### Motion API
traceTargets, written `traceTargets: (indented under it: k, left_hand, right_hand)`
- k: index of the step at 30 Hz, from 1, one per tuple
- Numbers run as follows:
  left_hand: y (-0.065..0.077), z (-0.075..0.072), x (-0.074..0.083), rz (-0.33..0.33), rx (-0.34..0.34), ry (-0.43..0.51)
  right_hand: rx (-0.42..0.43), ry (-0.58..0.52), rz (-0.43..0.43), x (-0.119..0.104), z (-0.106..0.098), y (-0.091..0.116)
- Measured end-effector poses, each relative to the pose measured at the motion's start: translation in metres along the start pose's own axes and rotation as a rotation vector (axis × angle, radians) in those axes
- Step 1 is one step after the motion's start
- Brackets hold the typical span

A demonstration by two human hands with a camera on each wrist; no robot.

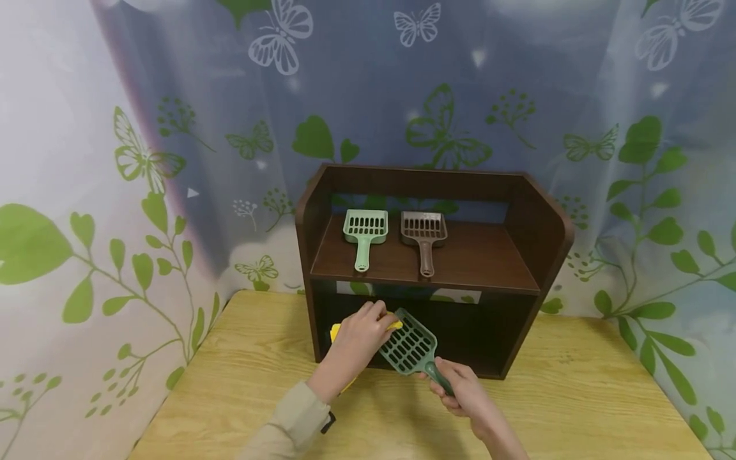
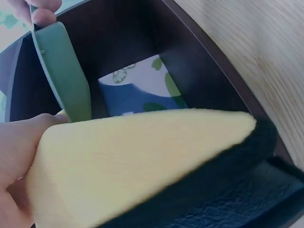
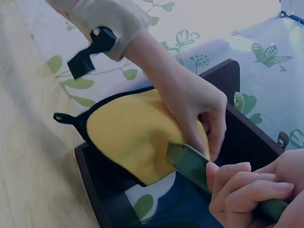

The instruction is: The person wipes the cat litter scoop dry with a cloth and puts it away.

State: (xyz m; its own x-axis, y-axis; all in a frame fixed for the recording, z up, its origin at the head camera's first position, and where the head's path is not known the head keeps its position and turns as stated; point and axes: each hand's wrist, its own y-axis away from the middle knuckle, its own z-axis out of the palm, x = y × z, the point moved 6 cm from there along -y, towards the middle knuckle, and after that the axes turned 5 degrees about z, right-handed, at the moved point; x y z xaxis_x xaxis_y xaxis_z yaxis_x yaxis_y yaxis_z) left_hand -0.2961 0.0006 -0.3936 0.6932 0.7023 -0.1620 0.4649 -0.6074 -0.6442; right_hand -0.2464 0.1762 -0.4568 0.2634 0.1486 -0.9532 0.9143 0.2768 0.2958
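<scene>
My left hand [image 1: 359, 335] pinches a yellow cloth [image 3: 126, 130] with black edging and a hanging loop. The cloth lies at the upper left edge of a dark green slotted litter scoop [image 1: 418, 358]. Curled fingers of my right hand [image 1: 462, 391] grip the scoop's handle, holding it tilted in front of a brown shelf's lower compartment. In the left wrist view, the cloth [image 2: 128, 156] covers much of the frame, and the scoop [image 2: 69, 71] shows edge-on. The right wrist view shows only part of the scoop [image 3: 190, 166]; the left fingertips are partly hidden.
On the upper board of the dark brown shelf [image 1: 489, 255] lie a light green scoop [image 1: 363, 252] and a brown scoop [image 1: 426, 255], side by side. The shelf stands on a wooden table [image 1: 230, 383]. A butterfly-patterned curtain [image 1: 368, 83] hangs behind.
</scene>
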Motion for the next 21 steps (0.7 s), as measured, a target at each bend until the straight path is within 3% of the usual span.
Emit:
traceTargets:
  k: [4, 7, 16, 21]
  left_hand:
    - [0.007, -0.002, 0.004, 0.038, -0.035, -0.014]
    - [0.01, -0.004, 0.001, 0.039, -0.023, -0.015]
    - [-0.003, -0.034, -0.016, -0.07, 0.199, 0.011]
    - [-0.011, -0.035, -0.008, -0.055, 0.208, 0.039]
  right_hand:
    - [0.062, -0.006, 0.011, -0.001, -0.01, 0.001]
    - [0.061, 0.006, 0.008, -0.003, -0.013, 0.002]
    - [0.001, -0.009, 0.011, -0.002, -0.013, 0.002]
    - [-0.047, -0.018, 0.02, -0.005, -0.004, 0.004]
